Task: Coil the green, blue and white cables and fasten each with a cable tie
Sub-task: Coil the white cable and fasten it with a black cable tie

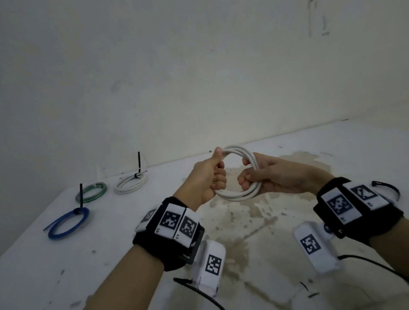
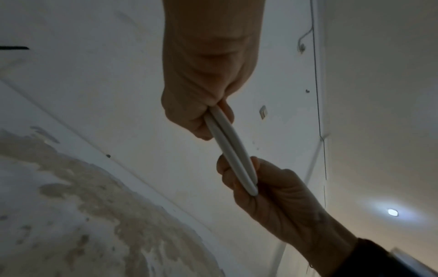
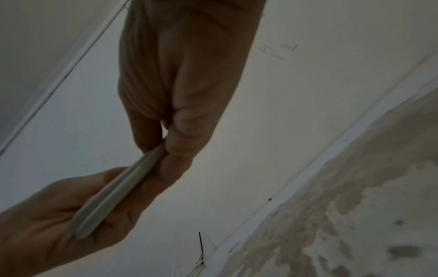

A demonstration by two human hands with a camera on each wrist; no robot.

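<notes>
A white cable (image 1: 240, 173) wound into a ring of a few loops hangs in the air above the table, held from both sides. My left hand (image 1: 210, 176) grips its left side, thumb on top. My right hand (image 1: 255, 175) grips its right side with fingers curled round the strands. The wrist views show the white cable (image 2: 231, 151) edge-on between both fists, and again the white cable (image 3: 118, 193). On the table at left lie a blue coil (image 1: 67, 223), a green coil (image 1: 91, 192) and a second white coil (image 1: 131, 183), each with a black cable tie standing up.
The white table (image 1: 59, 268) has a stained, worn patch in its middle under my hands. A loose black cable tie (image 1: 386, 187) lies at the right, behind my right wrist. Black wires trail from the wrist cameras across the near table. A bare wall stands behind.
</notes>
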